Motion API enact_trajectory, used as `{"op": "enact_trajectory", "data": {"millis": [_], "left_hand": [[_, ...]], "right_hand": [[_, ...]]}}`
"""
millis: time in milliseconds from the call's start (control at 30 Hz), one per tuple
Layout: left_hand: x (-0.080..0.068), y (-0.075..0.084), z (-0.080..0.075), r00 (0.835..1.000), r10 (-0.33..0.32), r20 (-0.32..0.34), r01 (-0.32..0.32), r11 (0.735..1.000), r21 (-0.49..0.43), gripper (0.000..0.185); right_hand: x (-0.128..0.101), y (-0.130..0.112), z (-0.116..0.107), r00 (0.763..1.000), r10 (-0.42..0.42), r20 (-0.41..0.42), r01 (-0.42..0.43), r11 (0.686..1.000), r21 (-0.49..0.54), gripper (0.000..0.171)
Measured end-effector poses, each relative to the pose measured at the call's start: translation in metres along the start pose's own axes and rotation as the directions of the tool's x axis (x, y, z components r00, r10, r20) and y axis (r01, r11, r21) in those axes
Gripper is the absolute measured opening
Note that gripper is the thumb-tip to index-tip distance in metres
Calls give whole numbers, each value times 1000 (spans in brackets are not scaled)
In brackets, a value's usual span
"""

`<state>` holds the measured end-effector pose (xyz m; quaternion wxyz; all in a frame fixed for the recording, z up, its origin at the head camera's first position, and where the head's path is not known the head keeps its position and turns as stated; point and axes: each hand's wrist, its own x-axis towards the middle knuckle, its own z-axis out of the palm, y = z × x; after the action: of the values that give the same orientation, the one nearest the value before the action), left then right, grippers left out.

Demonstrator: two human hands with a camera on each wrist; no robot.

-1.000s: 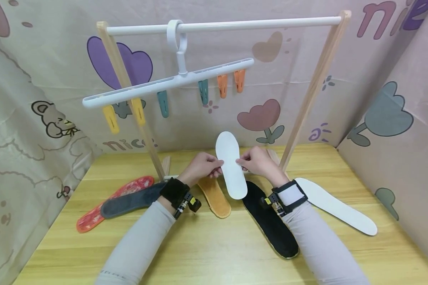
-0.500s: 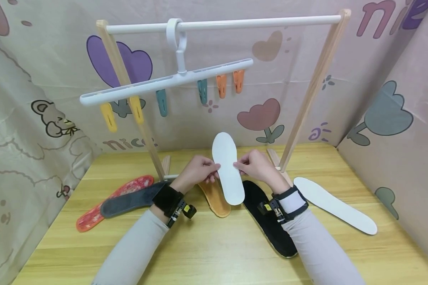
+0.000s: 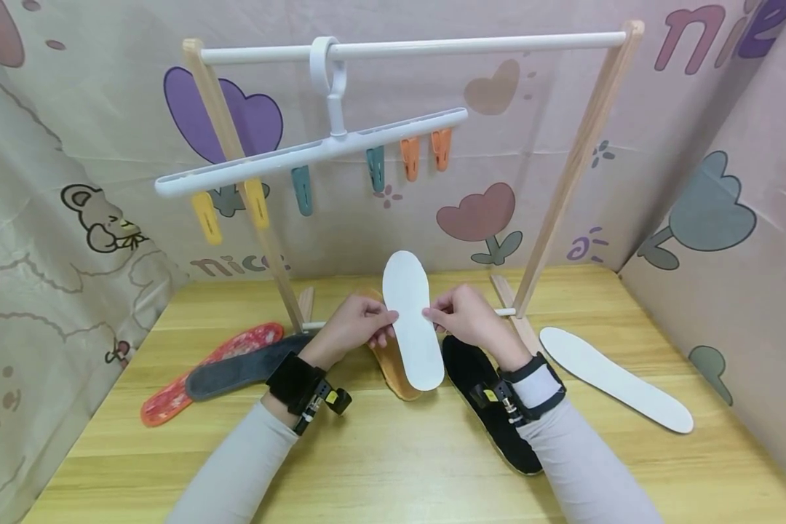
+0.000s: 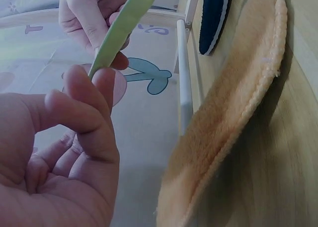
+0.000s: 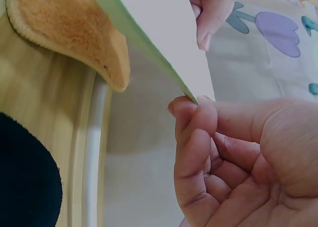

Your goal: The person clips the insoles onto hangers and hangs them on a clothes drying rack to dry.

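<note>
Only one piece is in hand: a white insole (image 3: 411, 331) is held clear of the wooden table (image 3: 360, 466) at the frame's centre, its left edge pinched by the thumb and fingers of the left hand (image 3: 360, 320), its right edge by those of the right hand (image 3: 463, 314). Five others seem yet to be picked up: red (image 3: 167, 402) and grey insoles (image 3: 236, 376) lower left, tan insole (image 3: 388, 360) centre, black (image 3: 461, 362) and second white insoles (image 3: 612, 378) lower right. Clips (image 3: 376, 169) on the hanger (image 3: 314, 151), upper left to upper centre, hold no insole
</note>
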<state>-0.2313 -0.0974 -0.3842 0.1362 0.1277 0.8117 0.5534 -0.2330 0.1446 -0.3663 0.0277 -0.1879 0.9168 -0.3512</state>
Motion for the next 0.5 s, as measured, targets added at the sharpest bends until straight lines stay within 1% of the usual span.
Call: {"op": "enact_trajectory", "data": {"millis": [233,500], "left_hand": [[-6,-3,-4,1000,7,20,-7,1000,13,26],[-13,-5,-6,1000,-14,21,14,1000,-16,24]], "right_hand": [[-4,-4,3,1000,-4,6,4,1000,8,29],[-6,-10,7,1000,-4,7,4,1000,24,28]]}}
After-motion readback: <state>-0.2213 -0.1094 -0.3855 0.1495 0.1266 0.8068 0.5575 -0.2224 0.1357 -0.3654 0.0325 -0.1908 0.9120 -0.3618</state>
